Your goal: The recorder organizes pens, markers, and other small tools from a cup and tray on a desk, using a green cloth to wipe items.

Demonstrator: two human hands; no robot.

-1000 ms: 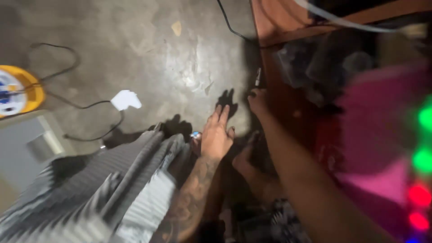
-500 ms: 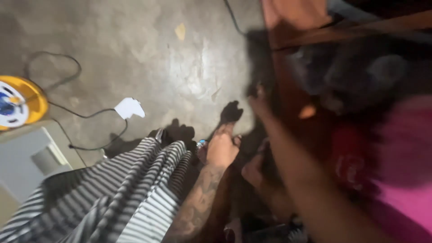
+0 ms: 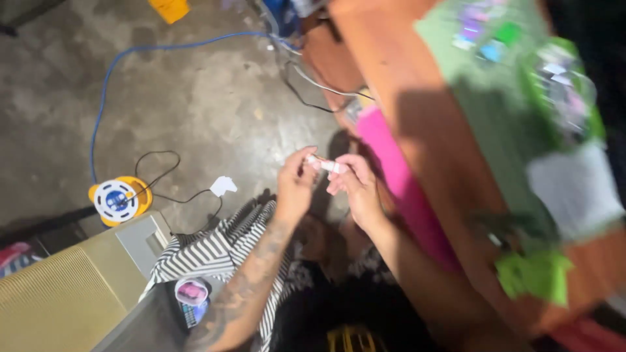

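The left hand (image 3: 295,186) and the right hand (image 3: 355,189) are meeting in front of the body, above the floor (image 3: 195,98), and both are pinching a small pale stick (image 3: 326,165) between them. The stick is lying roughly level, its left end under the left fingertips and its right end under the right thumb and forefinger, which looks like a two-handed hold for working on something small, such as pulling or twisting an end; what the stick is, the blur is not letting me tell. Both hands are nearly closed, fingers curled in around the stick, neither one gripping anything else.

The stick is hanging in the air just beside the edge of the wooden counter (image 3: 417,111), not resting on it. A pink cloth (image 3: 398,176) is hanging down the counter's side close to the right hand, and green wrapped packs (image 3: 521,98) are lying on top. A striped cloth (image 3: 215,251) is draping over the lap below the left forearm. On the floor well apart from the hands, a yellow cable reel (image 3: 119,199) is sitting with a blue cable (image 3: 104,98) running off it, and a white plug (image 3: 223,186) is lying near it
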